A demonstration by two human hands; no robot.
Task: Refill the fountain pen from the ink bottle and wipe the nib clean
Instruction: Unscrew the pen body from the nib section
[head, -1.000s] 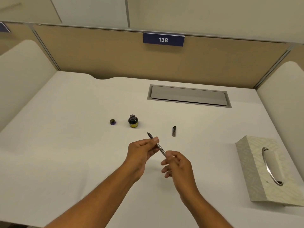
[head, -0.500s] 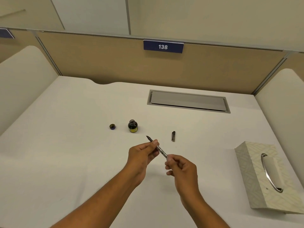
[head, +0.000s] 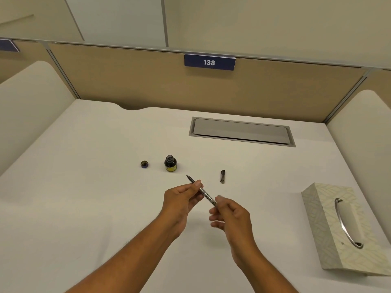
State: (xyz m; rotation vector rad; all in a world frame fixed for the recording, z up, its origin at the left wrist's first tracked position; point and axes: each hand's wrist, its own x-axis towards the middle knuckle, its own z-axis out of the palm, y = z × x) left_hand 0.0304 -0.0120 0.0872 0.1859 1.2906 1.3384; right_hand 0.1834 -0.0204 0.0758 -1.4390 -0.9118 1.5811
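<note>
I hold a slim fountain pen (head: 204, 192) above the white desk (head: 84, 197), its bare nib pointing up and left toward the ink bottle. My left hand (head: 182, 200) pinches the pen near the nib end. My right hand (head: 230, 216) grips the rear end, fingers slightly blurred. The small dark ink bottle (head: 170, 163) with a yellow label stands open just beyond the nib. Its cap (head: 144, 164) lies to the left. The pen cap (head: 222, 176) lies on the desk to the right of the nib.
A patterned tissue box (head: 330, 225) with a metal-rimmed slot sits at the right. A grey cable hatch (head: 241, 132) is set into the desk at the back. Beige partition walls with a "138" sign (head: 209, 62) enclose the desk on three sides.
Both hands stay on the pen in about the same spot. The right-hand fingers have shifted around the pen's rear end. The view has tilted slightly.
</note>
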